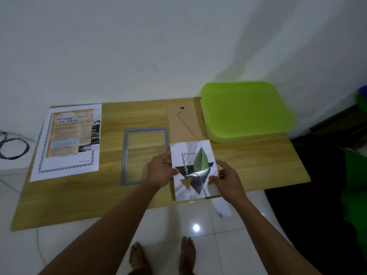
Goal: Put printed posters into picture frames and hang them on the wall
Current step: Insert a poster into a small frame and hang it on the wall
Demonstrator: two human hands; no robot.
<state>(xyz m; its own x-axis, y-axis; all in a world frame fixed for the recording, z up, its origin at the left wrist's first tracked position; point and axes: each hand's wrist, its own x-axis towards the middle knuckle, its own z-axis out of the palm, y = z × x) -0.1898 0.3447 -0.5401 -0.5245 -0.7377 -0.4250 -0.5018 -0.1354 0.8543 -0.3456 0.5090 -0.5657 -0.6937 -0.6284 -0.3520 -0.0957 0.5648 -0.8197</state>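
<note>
Holding the leaf poster (193,169) by its two side edges, both hands sit just right of centre in the frame — the left hand (160,171) pinches the left edge, thumb on top, and the right hand (226,180) grips the right edge with its thumb pressed on the glossy face. The hands are apart, the sheet spanning the gap between them, and light glares off its dark triangle print. The poster's lower edge reaches past the front edge of the wooden table (248,165), and whether it rests on the table or floats above, I cannot tell.

Just left of the left hand lies the grey picture frame (146,155), flat and empty, bare wood showing through its opening. Above the poster, toward the wall, a brown backing board (181,124) lies flat, its lower part hidden by the sheet. At right of the frame sits a bright green lid (246,110) on a pale container. Far left on the table — a stack of printed posters (68,139), an orange text sheet uppermost. Bare feet (187,253) stand on white tile at the bottom.
</note>
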